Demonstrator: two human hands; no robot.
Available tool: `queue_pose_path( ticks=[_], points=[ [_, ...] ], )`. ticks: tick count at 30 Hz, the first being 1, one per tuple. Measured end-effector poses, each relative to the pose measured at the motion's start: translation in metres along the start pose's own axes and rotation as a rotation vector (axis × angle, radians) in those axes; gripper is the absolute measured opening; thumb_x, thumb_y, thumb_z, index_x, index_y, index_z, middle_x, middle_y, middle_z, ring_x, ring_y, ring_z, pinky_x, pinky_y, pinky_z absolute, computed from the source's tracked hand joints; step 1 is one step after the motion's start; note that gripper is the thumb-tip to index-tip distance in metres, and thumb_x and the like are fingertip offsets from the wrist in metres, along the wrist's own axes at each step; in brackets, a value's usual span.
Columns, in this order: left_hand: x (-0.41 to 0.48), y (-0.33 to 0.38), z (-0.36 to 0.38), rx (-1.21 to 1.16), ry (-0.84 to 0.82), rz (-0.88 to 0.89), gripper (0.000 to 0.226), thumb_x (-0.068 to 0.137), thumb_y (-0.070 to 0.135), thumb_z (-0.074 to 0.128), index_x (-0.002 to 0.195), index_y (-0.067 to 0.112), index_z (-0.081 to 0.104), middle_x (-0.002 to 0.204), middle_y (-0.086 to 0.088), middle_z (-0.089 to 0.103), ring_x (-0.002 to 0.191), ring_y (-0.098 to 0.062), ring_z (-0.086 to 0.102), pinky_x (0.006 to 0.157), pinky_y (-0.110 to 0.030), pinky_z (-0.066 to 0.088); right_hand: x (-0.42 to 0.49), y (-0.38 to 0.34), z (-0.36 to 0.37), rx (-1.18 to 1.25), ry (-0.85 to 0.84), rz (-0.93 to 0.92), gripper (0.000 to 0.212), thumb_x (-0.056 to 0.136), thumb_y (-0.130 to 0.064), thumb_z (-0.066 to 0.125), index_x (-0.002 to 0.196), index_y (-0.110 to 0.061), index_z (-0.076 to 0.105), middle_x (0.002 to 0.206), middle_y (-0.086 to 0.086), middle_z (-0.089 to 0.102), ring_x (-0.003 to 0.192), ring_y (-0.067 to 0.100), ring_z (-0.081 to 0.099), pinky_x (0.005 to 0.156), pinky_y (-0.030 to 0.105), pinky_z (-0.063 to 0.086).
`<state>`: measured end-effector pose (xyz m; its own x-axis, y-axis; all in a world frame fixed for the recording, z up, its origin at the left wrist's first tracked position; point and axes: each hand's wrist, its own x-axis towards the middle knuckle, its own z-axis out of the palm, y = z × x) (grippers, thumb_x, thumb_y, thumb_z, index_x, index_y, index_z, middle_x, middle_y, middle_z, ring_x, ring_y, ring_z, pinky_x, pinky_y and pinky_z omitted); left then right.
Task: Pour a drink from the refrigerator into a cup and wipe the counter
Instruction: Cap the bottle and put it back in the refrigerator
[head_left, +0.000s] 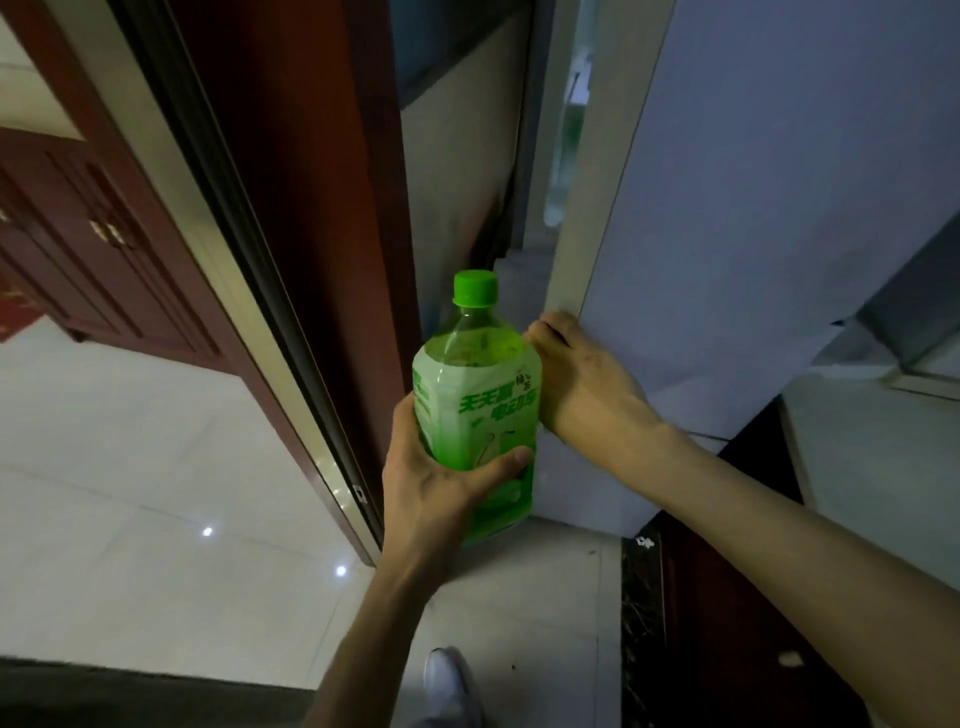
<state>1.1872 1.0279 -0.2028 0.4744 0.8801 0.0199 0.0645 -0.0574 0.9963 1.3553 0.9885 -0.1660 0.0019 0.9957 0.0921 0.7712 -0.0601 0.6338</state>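
The left hand (441, 467) rises from six o'clock on a bare forearm and wraps the lower body of the green bottle (478, 410), thumb lying across the label's front, fingers hidden behind it. The bottle stands upright at the centre of view, its green cap (475, 287) screwed on and pointing to twelve o'clock. The right hand (587, 379) reaches in from four o'clock, wrist bent, palm flat on the pale refrigerator door (753, 208) with fingers curled round its near edge at the bottle's two o'clock, gripping the door. At nine o'clock lies the tiled floor (130, 467), beyond a dark wooden door frame (311, 156).
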Motion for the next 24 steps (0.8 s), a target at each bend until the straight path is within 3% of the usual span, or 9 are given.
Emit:
queue_pose_path(
  ticks=[3,6,9,14,19,24],
  points=[
    [-0.035,-0.002,0.004,-0.01,-0.039,-0.001,0.093,0.048,0.037,0.094,0.128,0.023,0.048,0.113,0.006,0.067,0.102,-0.009,0.067,0.079,-0.035,0.062,-0.048,-0.007,-0.005,0.007,0.132,0.004,0.035,0.075,-0.002,0.033,0.063,-0.009,0.066,0.075,0.01,0.062,0.085,0.033,0.06,0.098,0.043,0.037],
    [-0.067,-0.003,0.01,0.006,-0.085,0.0,0.087,0.055,0.024,0.094,0.129,0.022,0.047,0.114,0.006,0.066,0.102,-0.007,0.066,0.077,-0.031,0.061,-0.097,-0.012,-0.013,0.032,0.118,0.039,0.021,0.072,0.004,0.051,0.06,-0.006,0.065,0.071,0.012,0.06,0.084,0.032,0.057,0.095,0.04,0.032],
    [-0.094,-0.005,0.021,0.033,-0.134,0.01,0.081,0.059,0.018,0.092,0.126,0.02,0.049,0.111,0.008,0.066,0.101,-0.008,0.066,0.077,-0.029,0.06,-0.143,-0.016,-0.018,0.068,0.087,0.041,0.034,0.077,0.004,0.036,0.066,-0.007,0.066,0.073,0.01,0.059,0.084,0.031,0.054,0.091,0.039,0.03],
    [-0.125,-0.006,0.046,0.015,-0.247,-0.008,0.08,0.057,0.021,0.094,0.123,0.021,0.05,0.112,0.006,0.067,0.103,-0.013,0.067,0.08,-0.036,0.061,-0.213,-0.012,-0.027,0.154,-0.058,0.109,0.012,0.072,-0.009,0.064,0.08,-0.014,0.072,0.085,0.006,0.062,0.093,0.029,0.053,0.093,0.039,0.03],
    [-0.142,0.002,0.075,-0.032,-0.348,-0.013,0.084,0.045,0.044,0.09,0.118,0.029,0.051,0.11,0.008,0.068,0.1,-0.011,0.068,0.081,-0.042,0.061,-0.257,-0.01,-0.034,0.207,-0.12,0.241,0.011,0.078,-0.015,0.061,0.085,-0.017,0.07,0.092,0.002,0.06,0.096,0.025,0.051,0.094,0.039,0.03],
    [-0.147,0.007,0.098,-0.04,-0.414,-0.004,0.083,0.049,0.036,0.093,0.121,0.026,0.053,0.112,0.005,0.069,0.101,-0.013,0.069,0.081,-0.042,0.061,-0.292,-0.003,-0.041,0.247,-0.131,0.405,0.022,0.083,-0.017,0.048,0.096,-0.015,0.065,0.104,0.003,0.055,0.101,0.025,0.048,0.086,0.036,0.032]
  ],
)
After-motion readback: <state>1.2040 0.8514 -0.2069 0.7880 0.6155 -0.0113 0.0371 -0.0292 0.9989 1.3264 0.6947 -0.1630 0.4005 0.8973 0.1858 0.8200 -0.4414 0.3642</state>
